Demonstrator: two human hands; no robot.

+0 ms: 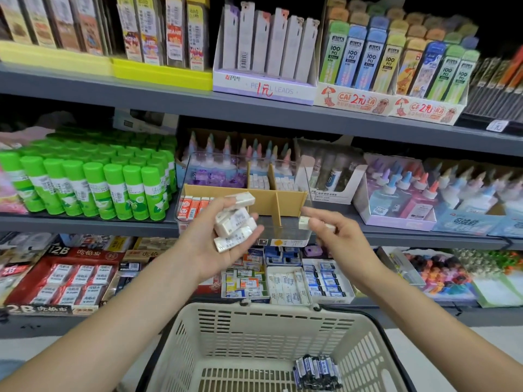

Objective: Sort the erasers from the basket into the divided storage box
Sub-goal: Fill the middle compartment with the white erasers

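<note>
Erasers [233,226] stacked in left hand [215,244], one eraser [304,222] pinched by right hand [336,239]

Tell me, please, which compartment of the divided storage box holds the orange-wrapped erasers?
The front-left compartment of the divided storage box, just behind the left hand. Its erasers have orange-and-white wrappers; the rear compartments hold purple and white ones.

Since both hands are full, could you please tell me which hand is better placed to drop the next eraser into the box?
Probably the right hand: it pinches one eraser right at the box. The left hand cradles a stack.
</note>
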